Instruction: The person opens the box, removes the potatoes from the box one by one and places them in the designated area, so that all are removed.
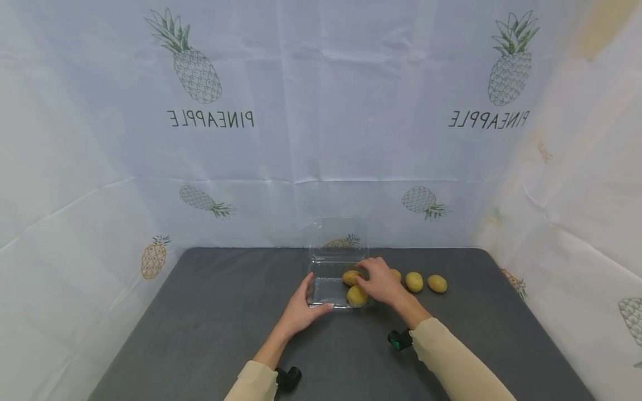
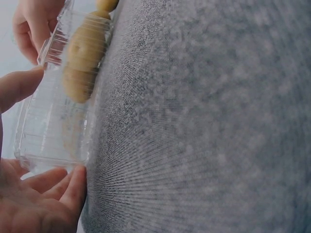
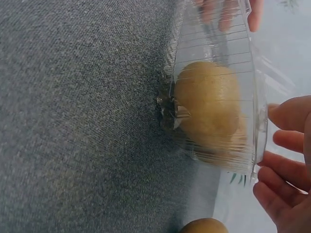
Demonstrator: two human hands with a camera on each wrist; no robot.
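A hinged clear plastic container (image 1: 326, 289) lies on the dark table, its lid (image 1: 337, 236) raised at the back. Inside on the right sit two potatoes, a rear one (image 1: 351, 278) and a front one (image 1: 357, 296). My left hand (image 1: 299, 311) grips the container's front left corner, thumb (image 2: 24, 87) along the front rim and fingers (image 2: 58, 187) against the left side. Over the right rim hovers my right hand (image 1: 381, 283), its fingertips close above the rear potato. In the right wrist view those relaxed fingers (image 3: 279, 189) stand at rim height, above the potatoes.
Right of the container, beyond my right hand, three more potatoes lie in a row: one partly hidden (image 1: 396, 275), a middle one (image 1: 414, 282) and an outer one (image 1: 437, 284). White pineapple-print cloth (image 1: 321, 139) hangs behind the grey tabletop (image 1: 215, 323) and along both sides.
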